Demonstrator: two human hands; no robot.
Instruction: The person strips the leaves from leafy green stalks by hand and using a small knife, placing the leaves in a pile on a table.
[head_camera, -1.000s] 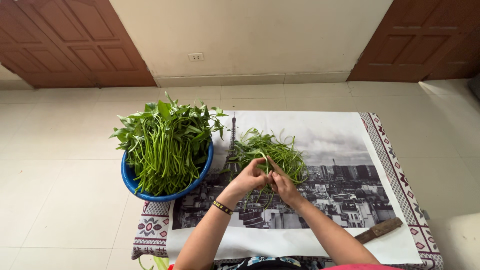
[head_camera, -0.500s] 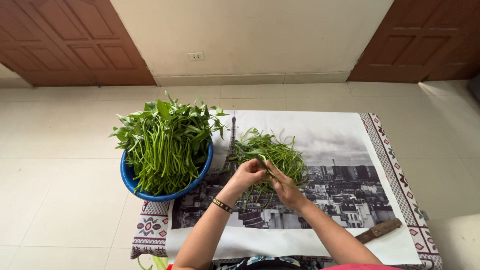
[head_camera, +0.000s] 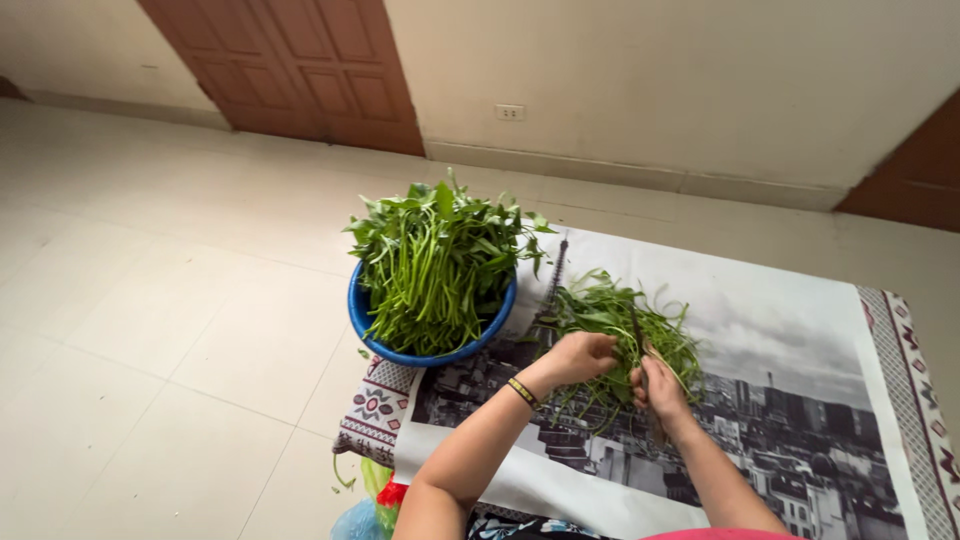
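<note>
Head view, looking down at the floor. A loose pile of green stems (head_camera: 615, 320) lies on a black-and-white printed sheet (head_camera: 790, 330), which is spread over a patterned mat (head_camera: 375, 410). Both hands work at the near edge of the pile.

Left hand (head_camera: 578, 358): fingers curled, closed on a few stems from the pile. A dark and yellow wristband (head_camera: 521, 392) sits on that wrist.

Right hand (head_camera: 658, 388): closed around a thin stem that rises between the two hands. The hands are near each other, not touching.

A blue basin (head_camera: 365, 315) heaped with leafy greens (head_camera: 435, 260) stands to the left of the pile, just beside the left hand's forearm.

Hard to make out: which stems each hand grips, fingertips hidden in foliage. Forearms cut off at bottom edge. Coloured bags (head_camera: 375, 500) at lower edge, partly out of view.
</note>
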